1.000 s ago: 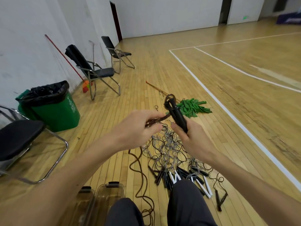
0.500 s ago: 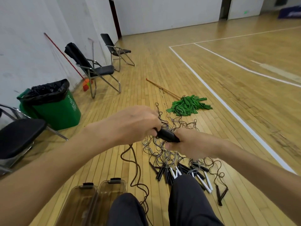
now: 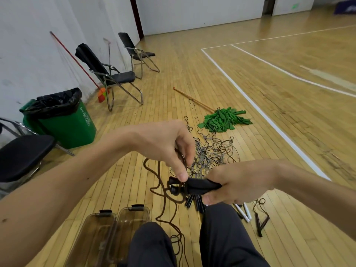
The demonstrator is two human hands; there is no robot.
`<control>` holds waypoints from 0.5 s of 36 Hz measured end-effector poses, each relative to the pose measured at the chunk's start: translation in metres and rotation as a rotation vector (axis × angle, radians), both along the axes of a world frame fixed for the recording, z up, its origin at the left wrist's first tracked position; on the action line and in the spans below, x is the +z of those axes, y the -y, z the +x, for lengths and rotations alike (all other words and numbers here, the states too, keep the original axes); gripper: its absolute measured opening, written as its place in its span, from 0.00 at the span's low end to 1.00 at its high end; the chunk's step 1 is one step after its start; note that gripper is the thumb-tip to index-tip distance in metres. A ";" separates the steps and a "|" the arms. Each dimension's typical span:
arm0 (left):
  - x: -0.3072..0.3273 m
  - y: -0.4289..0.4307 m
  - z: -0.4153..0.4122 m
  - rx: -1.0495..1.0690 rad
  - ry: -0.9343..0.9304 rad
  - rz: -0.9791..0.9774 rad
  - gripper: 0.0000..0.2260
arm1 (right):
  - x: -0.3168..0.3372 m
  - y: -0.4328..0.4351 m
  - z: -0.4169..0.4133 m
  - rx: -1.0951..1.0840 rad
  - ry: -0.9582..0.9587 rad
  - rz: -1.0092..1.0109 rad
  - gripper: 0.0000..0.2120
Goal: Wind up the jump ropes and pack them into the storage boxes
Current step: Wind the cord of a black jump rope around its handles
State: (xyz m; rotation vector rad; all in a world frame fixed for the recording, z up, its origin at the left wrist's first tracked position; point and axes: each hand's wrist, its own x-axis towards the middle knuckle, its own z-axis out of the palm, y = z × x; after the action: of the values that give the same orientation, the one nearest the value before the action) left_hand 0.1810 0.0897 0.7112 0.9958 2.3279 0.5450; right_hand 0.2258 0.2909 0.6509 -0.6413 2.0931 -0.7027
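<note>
Handles of black plastic [image 3: 200,186], two together from one jump rope, lie level just above the person's knees, knobbed ends pointing left. The right hand [image 3: 240,182] grips them, fingers curled round their right part. The left hand [image 3: 161,145] sits above the knobbed ends, thumb tip touching them and fingers curled on the dark brown cord [image 3: 145,166], which loops down to the wooden floor [image 3: 192,74] between the legs. Half a second ago the handles were higher, in front of the tangle, with the left hand covering their ends. A second ago they pointed up and away.

Behind the hands lies the tangled heap of thin ropes [image 3: 213,151], with white handles [image 3: 243,211] at its near edge. Two clear brownish storage boxes with black latches [image 3: 96,234] stand side by side, left of the left knee. The green bin lined with a black bag [image 3: 65,126] carries white markings too small to read. A green sign on the far wall [image 3: 294,5] is likewise unreadable.
</note>
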 end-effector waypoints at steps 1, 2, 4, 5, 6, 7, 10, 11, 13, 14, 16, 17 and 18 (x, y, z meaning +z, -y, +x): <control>-0.001 0.000 0.000 -0.014 0.042 0.017 0.10 | 0.001 -0.001 0.001 0.027 0.015 -0.017 0.16; -0.002 0.000 0.000 -0.025 0.084 0.034 0.10 | 0.001 -0.001 0.002 0.064 0.011 -0.035 0.16; -0.004 0.001 0.000 -0.040 0.166 0.080 0.10 | -0.002 -0.002 0.004 0.140 -0.066 -0.074 0.14; -0.007 0.002 0.000 -0.044 0.206 0.106 0.10 | -0.004 -0.001 0.006 0.171 -0.157 -0.097 0.13; -0.009 0.002 0.000 -0.048 0.240 0.136 0.10 | -0.007 0.000 0.007 0.198 -0.257 -0.114 0.12; -0.012 0.003 -0.001 -0.046 0.272 0.179 0.10 | -0.010 0.000 0.008 0.209 -0.349 -0.123 0.13; -0.021 0.006 -0.002 -0.015 0.347 0.325 0.11 | -0.012 -0.001 0.011 0.204 -0.443 -0.136 0.09; -0.025 0.007 -0.003 -0.010 0.370 0.371 0.13 | -0.014 -0.002 0.010 0.208 -0.456 -0.137 0.05; -0.032 0.009 -0.006 -0.001 0.417 0.463 0.15 | -0.014 -0.004 0.009 0.197 -0.501 -0.139 0.11; -0.035 0.010 -0.006 0.011 0.442 0.510 0.15 | -0.012 -0.004 0.010 0.185 -0.469 -0.172 0.09; -0.040 0.010 -0.006 0.042 0.467 0.590 0.15 | -0.008 -0.002 0.012 0.149 -0.406 -0.292 0.05; -0.042 0.010 -0.006 0.050 0.470 0.609 0.15 | -0.006 -0.001 0.011 0.122 -0.380 -0.346 0.07; -0.043 0.008 -0.005 0.040 0.462 0.625 0.16 | -0.006 0.000 0.011 0.111 -0.366 -0.391 0.07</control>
State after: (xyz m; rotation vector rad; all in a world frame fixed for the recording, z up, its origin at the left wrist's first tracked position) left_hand 0.1765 0.0817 0.6681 0.9489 1.7904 1.4109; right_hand 0.2367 0.2912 0.6451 -1.1675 2.2418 -1.0029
